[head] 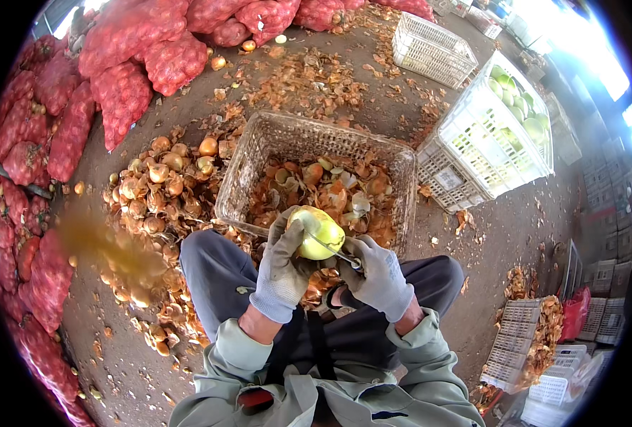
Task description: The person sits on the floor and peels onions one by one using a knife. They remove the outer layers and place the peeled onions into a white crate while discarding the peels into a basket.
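My left hand [284, 267], in a soiled work glove, grips a pale yellow-green onion [324, 235] with its outer skin off. In my gloved right hand [374, 272] is a small knife [354, 262], its thin blade lying against the onion's surface. Both hands are above my lap, at the near edge of a dirty plastic crate [235, 176]. Brown onion skins [334, 195] and onion pieces lie inside that crate. Left of it, a heap of unpeeled brown onions [158, 173] rests on the ground.
Red mesh sacks of onions [169, 58] are piled at the left and far side. At the right, a white crate of peeled onions [508, 133] stands on another crate [446, 176]. Beyond is a further plastic crate [433, 50]. A tipped crate [513, 341] with skins lies at lower right.
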`<action>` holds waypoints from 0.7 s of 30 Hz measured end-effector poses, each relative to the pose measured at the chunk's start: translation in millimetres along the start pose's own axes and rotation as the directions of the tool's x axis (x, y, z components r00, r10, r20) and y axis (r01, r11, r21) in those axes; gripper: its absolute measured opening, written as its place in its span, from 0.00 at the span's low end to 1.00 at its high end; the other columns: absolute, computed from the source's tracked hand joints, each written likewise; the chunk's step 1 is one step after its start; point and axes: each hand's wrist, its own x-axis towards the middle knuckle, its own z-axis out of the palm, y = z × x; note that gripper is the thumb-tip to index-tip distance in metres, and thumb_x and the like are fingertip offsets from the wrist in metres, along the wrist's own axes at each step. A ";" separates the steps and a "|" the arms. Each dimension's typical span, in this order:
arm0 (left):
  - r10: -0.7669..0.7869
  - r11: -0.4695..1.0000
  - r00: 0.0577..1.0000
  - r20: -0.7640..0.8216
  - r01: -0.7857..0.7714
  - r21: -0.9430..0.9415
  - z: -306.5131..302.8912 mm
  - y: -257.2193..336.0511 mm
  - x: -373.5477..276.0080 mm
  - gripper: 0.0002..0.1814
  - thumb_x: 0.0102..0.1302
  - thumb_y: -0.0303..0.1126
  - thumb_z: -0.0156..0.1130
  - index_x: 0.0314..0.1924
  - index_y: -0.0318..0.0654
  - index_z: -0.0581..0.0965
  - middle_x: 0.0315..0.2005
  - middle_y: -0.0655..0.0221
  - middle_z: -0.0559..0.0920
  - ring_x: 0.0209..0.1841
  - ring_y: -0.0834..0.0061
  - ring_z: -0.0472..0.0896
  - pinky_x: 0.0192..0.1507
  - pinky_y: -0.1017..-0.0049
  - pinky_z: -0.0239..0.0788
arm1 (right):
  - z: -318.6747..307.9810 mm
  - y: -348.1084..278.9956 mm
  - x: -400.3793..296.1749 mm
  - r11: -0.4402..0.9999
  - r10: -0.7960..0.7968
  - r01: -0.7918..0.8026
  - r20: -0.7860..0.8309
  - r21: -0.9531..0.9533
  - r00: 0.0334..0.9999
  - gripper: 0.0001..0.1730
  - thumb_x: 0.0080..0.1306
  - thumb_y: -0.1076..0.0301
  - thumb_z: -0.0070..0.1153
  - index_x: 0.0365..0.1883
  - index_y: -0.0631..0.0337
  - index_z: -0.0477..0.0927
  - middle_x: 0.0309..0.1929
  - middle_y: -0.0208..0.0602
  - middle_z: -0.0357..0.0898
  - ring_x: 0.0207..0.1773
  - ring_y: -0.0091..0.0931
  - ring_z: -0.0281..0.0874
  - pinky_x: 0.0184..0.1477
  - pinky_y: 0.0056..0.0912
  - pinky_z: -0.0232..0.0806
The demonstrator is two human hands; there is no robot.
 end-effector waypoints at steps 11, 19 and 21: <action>0.046 0.981 0.998 -0.033 -0.051 -0.189 -6.6 28.6 5.4 0.23 0.73 0.50 0.54 0.56 0.40 0.76 0.46 0.58 0.83 0.44 0.57 0.85 0.36 0.61 0.84 | -4.0 17.3 -18.4 0.998 0.013 -0.019 -0.099 -0.059 0.995 0.24 0.62 0.61 0.62 0.56 0.57 0.77 0.37 0.45 0.78 0.36 0.46 0.80 0.37 0.43 0.71; 0.029 0.968 1.000 -0.012 -0.031 -0.247 8.8 22.8 -4.0 0.21 0.75 0.42 0.53 0.58 0.34 0.73 0.49 0.55 0.81 0.49 0.57 0.83 0.47 0.55 0.82 | -8.6 -18.5 -1.0 0.950 -0.295 0.275 -0.142 -0.148 0.945 0.24 0.72 0.53 0.49 0.59 0.58 0.76 0.32 0.37 0.77 0.33 0.39 0.78 0.31 0.40 0.70; 0.042 0.969 0.999 0.011 -0.038 -0.243 6.7 20.5 -2.9 0.21 0.74 0.42 0.54 0.58 0.34 0.72 0.50 0.55 0.81 0.50 0.57 0.83 0.49 0.54 0.81 | -7.6 -19.1 -3.2 0.946 -0.273 0.240 -0.137 -0.216 0.952 0.24 0.70 0.55 0.52 0.60 0.56 0.76 0.31 0.36 0.77 0.32 0.37 0.77 0.31 0.39 0.69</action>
